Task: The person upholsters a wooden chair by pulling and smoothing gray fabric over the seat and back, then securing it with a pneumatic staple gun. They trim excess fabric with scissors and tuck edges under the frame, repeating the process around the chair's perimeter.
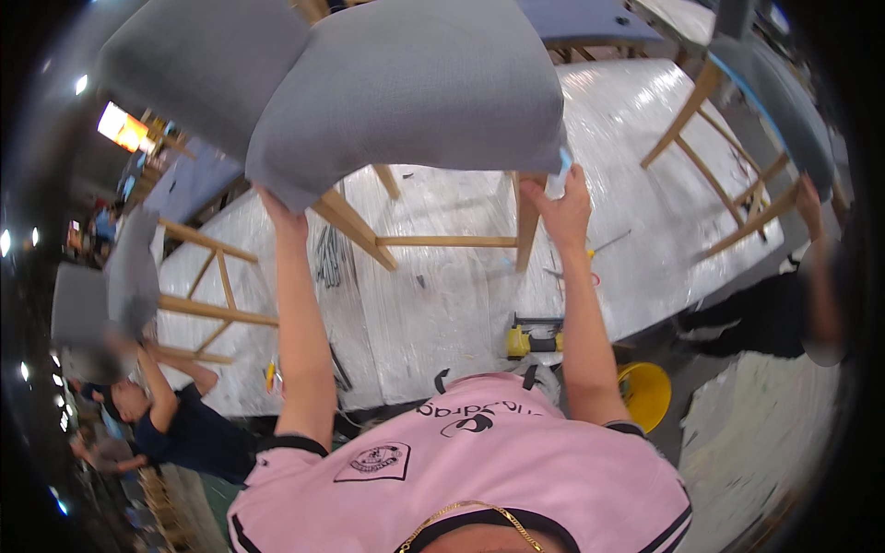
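Observation:
A grey upholstered chair [415, 92] with wooden legs is in front of me, above a plastic-covered table [442, 304]. My left hand [284, 217] grips the chair at the left corner of its seat, its fingers mostly hidden by the fabric. At the opposite corner, my right hand [564, 205] is closed round the top of a wooden leg [526, 226], the thumb against the wood. A small light blue piece [564, 162] shows beside its fingertips, under the seat edge.
A yellow and black staple gun [535, 339], a screwdriver [610, 241] and red-handled scissors [593, 277] lie right of centre. Dark strips [329, 256] lie left. A yellow bucket [644, 396] stands below the table. People handle similar chairs [134, 276] on both sides.

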{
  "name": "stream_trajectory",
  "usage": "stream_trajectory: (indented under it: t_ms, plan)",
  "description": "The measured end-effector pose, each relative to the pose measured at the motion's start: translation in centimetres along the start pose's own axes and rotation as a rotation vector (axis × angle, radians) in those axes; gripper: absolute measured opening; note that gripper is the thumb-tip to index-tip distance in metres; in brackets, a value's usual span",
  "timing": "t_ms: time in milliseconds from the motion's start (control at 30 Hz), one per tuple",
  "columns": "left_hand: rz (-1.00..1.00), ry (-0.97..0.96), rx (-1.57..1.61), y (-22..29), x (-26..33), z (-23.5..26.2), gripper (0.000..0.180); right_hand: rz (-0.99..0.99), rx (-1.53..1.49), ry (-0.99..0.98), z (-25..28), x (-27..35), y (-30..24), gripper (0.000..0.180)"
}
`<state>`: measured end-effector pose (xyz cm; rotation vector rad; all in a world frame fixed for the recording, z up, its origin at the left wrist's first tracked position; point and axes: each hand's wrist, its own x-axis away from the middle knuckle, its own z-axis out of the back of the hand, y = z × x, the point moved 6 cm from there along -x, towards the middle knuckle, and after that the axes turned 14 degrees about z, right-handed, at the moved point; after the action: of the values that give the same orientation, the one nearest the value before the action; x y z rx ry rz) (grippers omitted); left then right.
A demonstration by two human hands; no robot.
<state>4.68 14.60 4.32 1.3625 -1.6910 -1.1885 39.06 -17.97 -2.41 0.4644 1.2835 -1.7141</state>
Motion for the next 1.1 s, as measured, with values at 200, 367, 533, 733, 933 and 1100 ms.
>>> stream_trajectory:
  t_ms: [200,367,533,733,933,1100]
  plan:
    - [-0.138,0.348,-0.105,0.7,9.2,0.2,0.048,-0.217,0.019,0.102,4.8,1.2,3.7,0.073]
    - [-1.068,-0.198,-0.398,8.5,19.5,-13.6,0.045,-0.378,-0.347,0.285,4.2,8.8,7.3,0.039]
    - [-1.28,-0.726,-1.284,-1.1,23.7,-30.6,0.035,-0.592,-0.681,0.428,4.2,11.8,3.9,0.034]
    - [-1.427,-0.515,-1.308,-2.4,21.5,-33.4,0.02,-0.542,-0.715,0.467,6.9,11.3,1.8,0.027]
    - [-1.371,-0.633,-1.167,-0.2,20.8,-34.2,0.028,-0.499,-0.724,0.448,8.8,7.1,-1.4,0.022]
    - [-1.28,-0.608,-1.191,0.0,19.6,-34.7,0.032,-0.126,-0.74,0.357,6.1,-0.9,-5.1,0.021]
